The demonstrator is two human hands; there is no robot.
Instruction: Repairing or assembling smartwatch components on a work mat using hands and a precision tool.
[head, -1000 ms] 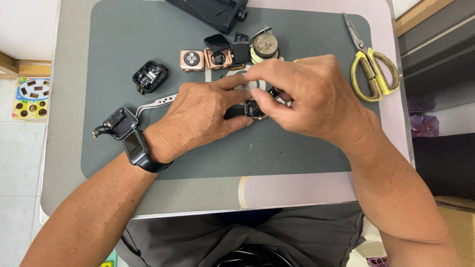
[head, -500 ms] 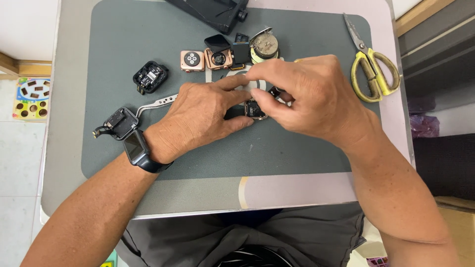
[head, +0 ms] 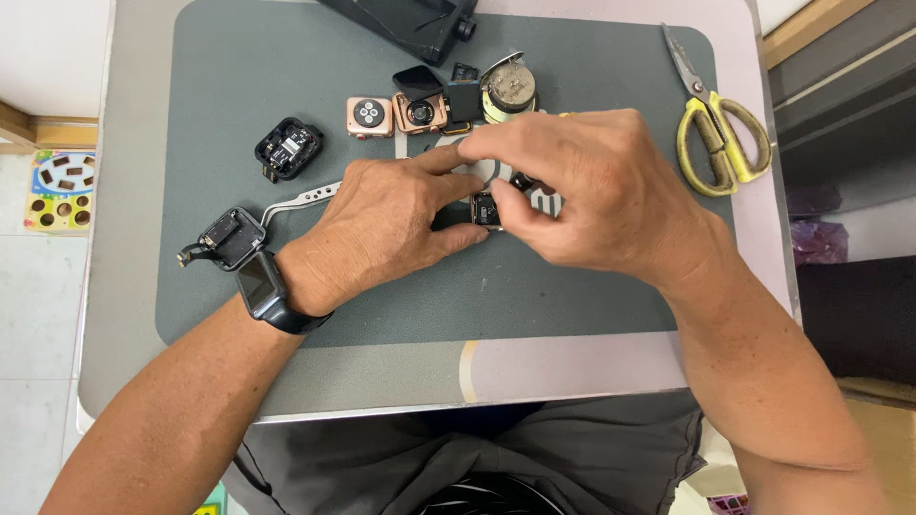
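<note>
Watch module (head: 485, 210) | pinched by both hands' fingers (head: 515, 205); on grey mat (head: 572, 286)

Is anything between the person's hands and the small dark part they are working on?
Nothing visible. The left hand and right hand both pinch the small dark part directly over the grey mat; other watch pieces lie apart behind.

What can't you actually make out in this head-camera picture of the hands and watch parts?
- Small dark part pinched between the left hand and right hand: the fingers cover most of it, so its kind is unclear.
- Black device at the top: cut off by the picture's edge.
- Tweezers: tips hidden under the left hand.
- Open watch case: inner components too small to tell.
</note>
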